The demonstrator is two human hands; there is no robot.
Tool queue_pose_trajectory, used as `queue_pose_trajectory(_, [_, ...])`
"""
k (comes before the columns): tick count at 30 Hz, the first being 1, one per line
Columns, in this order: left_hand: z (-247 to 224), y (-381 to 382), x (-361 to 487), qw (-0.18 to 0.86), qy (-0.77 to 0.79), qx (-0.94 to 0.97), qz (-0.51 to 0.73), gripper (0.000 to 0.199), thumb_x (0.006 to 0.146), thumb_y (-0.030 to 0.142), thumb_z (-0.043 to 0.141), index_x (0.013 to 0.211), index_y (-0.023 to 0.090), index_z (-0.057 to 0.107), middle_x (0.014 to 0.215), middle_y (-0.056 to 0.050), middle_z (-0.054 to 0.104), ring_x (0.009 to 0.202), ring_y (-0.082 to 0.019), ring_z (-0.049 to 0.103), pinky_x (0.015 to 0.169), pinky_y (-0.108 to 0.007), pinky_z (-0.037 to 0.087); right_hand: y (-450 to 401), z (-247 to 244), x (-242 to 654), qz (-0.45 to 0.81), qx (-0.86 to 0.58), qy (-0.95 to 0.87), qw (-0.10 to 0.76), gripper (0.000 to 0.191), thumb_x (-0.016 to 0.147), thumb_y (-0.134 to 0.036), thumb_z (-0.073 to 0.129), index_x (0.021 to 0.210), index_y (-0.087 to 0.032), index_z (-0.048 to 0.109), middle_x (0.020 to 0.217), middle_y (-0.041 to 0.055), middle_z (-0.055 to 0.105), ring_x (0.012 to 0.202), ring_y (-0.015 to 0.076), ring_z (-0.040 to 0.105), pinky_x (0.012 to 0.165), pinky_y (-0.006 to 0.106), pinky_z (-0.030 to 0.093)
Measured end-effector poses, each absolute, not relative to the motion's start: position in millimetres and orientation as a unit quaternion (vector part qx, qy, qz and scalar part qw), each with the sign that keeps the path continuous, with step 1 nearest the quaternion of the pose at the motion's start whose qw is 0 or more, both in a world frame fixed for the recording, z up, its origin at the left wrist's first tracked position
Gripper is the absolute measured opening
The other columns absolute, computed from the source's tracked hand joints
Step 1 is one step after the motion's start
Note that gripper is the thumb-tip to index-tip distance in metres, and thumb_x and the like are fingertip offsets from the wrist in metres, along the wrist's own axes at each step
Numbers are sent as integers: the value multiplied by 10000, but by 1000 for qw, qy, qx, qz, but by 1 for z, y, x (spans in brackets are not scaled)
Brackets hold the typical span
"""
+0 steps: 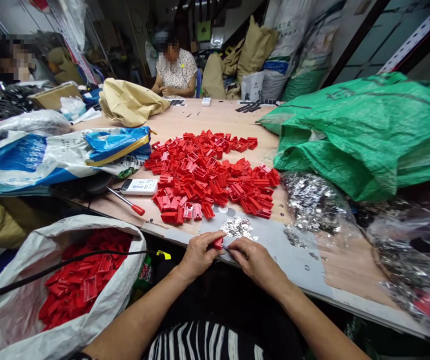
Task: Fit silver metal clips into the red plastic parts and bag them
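My left hand (199, 254) is closed around a small red plastic housing (218, 243) at the table's front edge. Close beside it, my right hand (251, 257) pinches a small metal piece (225, 247) against the housing's right end; whether the piece sits inside it I cannot tell. Just beyond my hands lies a little heap of flat silvery metal parts (237, 228). Behind that heap spreads a large pile of red plastic housings (207, 175), lying loosely over one another.
An open white sack (125, 227) of red housings stands at lower left, a black cable crossing it. A red-handled screwdriver (134, 206) lies near a white device (140, 187). Bags of metal parts (312, 202) and a green sack (368, 130) lie right. A person (177, 70) sits opposite.
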State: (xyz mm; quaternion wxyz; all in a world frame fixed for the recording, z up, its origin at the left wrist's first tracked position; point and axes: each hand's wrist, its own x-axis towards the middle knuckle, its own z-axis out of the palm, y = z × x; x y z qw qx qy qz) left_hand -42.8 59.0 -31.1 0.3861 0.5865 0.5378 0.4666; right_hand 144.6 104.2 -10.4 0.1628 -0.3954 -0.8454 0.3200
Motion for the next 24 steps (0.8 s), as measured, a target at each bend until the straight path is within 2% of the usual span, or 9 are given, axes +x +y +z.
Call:
queue_pose_trajectory(6, [-35,60,-41,372,545,588,467,397,718,187,708,1103,277,674,1096,-41,707,1018,-232,642,932,-363,466,99,-7,131,286,-436,-842,136,164,861,-145,476,855,-222,621,860,33,638,820,189,599,751,296,452])
queue_pose_trajectory(11, [-32,59,-39,360,550,593,465,358,708,195,710,1057,263,674,1052,-30,710,964,-218,643,888,-339,468,92,-7,126,265,-454,-842,121,147,877,-145,457,884,-209,589,886,45,608,842,194,586,763,307,446])
queue_pose_trajectory(16, [-28,51,-35,376,572,528,503,290,679,225,742,951,214,641,857,-2,674,799,-166,606,777,-283,456,87,-8,139,322,-405,-829,211,166,932,-235,399,998,-225,552,972,56,602,879,197,577,787,318,447])
queue_pose_trajectory(20, [-16,41,-31,535,484,345,601,290,700,251,742,935,195,581,823,7,656,775,-134,622,772,-253,454,79,2,145,430,-386,-781,235,217,980,-326,318,1042,-217,494,824,22,608,601,142,526,611,272,429])
queue_pose_trajectory(24, [0,35,-30,702,349,145,604,192,753,258,710,776,154,550,778,-29,683,821,-174,678,849,-296,474,71,16,142,475,-339,-778,233,320,989,-347,332,1270,-211,399,679,-34,543,615,138,510,663,265,420])
